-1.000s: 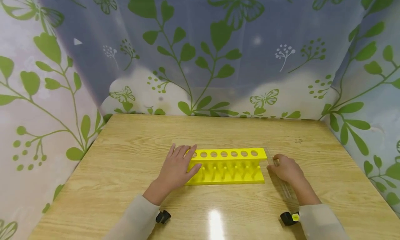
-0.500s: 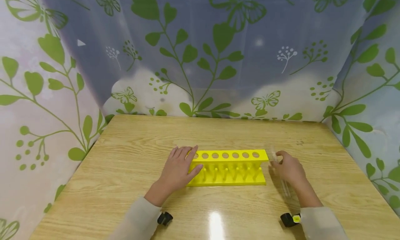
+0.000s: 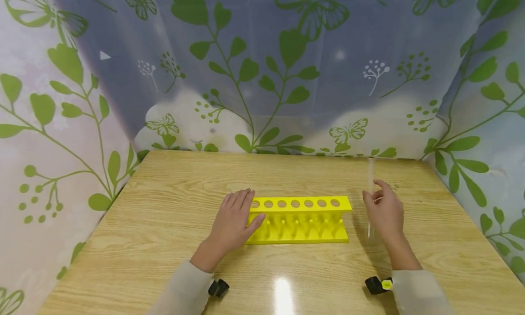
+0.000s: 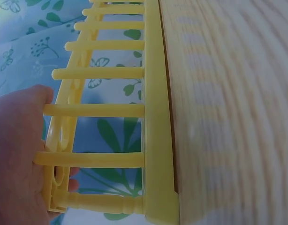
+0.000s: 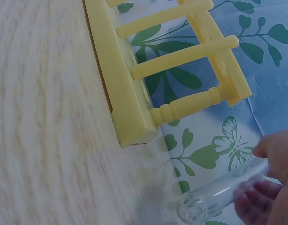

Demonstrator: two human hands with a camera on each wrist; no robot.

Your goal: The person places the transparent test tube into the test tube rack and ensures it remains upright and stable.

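Note:
A yellow test tube rack [image 3: 297, 235] stands on the table, with a row of holes along its top and pegs below. My left hand [image 3: 231, 219] holds the rack's left end. In the left wrist view, the thumb of that left hand [image 4: 17, 154] lies on the near side of the rack's top bar [image 4: 64, 108], and fingertips show behind it. Right of the rack, my right hand [image 3: 383, 212] pinches a clear glass test tube [image 3: 371, 171], roughly upright. The right wrist view has the test tube [image 5: 219, 194] near the rack's end [image 5: 134, 126], apart from it.
The wooden table [image 3: 184, 173] reaches back to a patterned curtain [image 3: 262, 78], which also hangs at both sides. Black wrist cameras [image 3: 218, 287] sit by the sleeves. A bright reflection lies on the table's front.
The test tube has gone from slanting beside the rack to roughly upright, as my right hand lifted and turned it. My left hand and the rack have stayed put.

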